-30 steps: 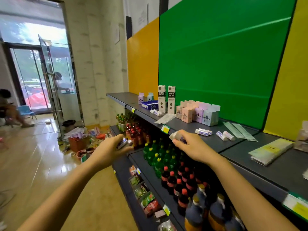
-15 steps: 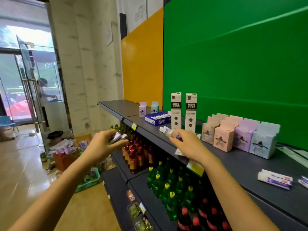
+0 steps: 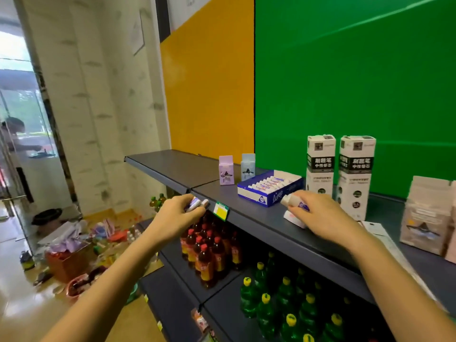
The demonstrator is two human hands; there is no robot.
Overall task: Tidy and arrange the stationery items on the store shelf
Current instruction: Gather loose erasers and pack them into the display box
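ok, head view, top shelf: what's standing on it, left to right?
lilac box → pale blue box → blue tray → first tall white box → second tall white box → pink box

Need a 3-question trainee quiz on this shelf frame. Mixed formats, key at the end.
1. True or false: the left hand is empty.
2. What does the right hand hold over the dark grey metal shelf? A) a small white tube with a purple label B) a green bottle C) a price tag
3. Fill in: left of the open blue-and-white cardboard tray of tubes, the small carton beside the small lilac carton is pale ____.
Key: 1 false, it grips small white-and-purple tubes. 2 A. 3 blue.
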